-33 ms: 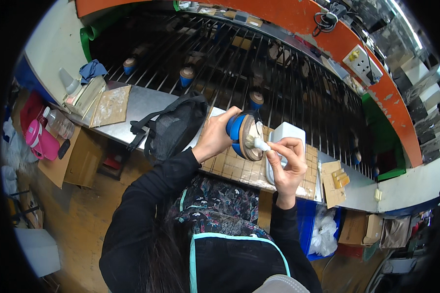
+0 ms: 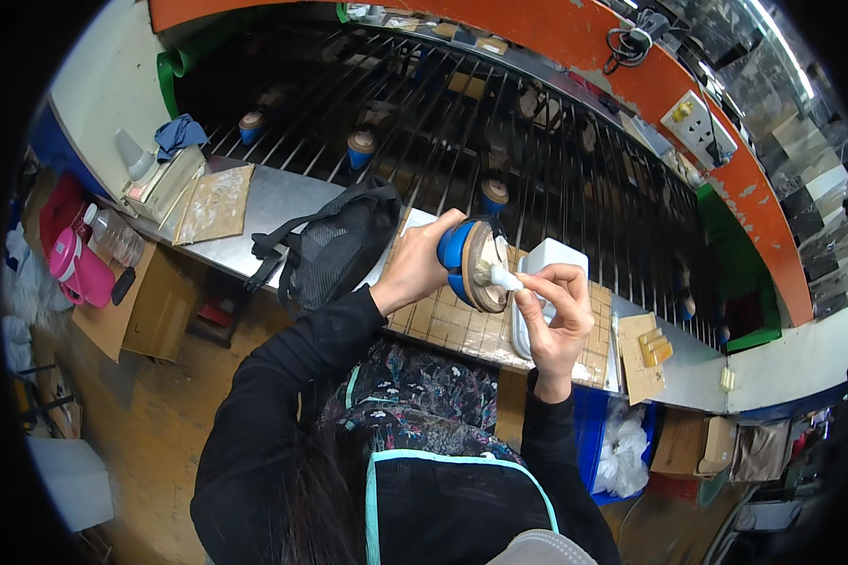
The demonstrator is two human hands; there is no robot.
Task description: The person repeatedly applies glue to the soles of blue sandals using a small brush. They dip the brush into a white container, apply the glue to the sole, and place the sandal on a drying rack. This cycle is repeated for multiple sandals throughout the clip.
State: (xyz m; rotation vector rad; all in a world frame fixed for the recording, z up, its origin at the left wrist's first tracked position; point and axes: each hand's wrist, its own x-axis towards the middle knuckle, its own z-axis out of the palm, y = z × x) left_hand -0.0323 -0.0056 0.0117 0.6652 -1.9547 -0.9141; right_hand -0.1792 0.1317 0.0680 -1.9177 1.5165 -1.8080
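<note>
Above the front of the bench, my left hand [image 2: 413, 268] is wrapped round a blue shoe upper [image 2: 455, 250] that seems to be stretched on a last. Its brown-edged underside [image 2: 483, 268] faces right and shows cream patches. Between thumb and fingers, my right hand [image 2: 560, 318] pinches a small white wad [image 2: 506, 279], which touches this underside; whether the wad has a handle is hidden. Just behind the right hand stands a white plastic container [image 2: 554, 254], partly covered by the fingers. Beneath both hands lies a brown board with grid lines [image 2: 443, 318].
Dark rods [image 2: 424, 160] run away behind the bench, with several blue-and-tan shoe pieces [image 2: 361, 148] among them. A black mesh bag [image 2: 344, 245] lies left of the board. Cardboard with a yellow block [image 2: 654, 347] sits right. Below are a blue bin [image 2: 590, 424] and an open carton [image 2: 165, 306].
</note>
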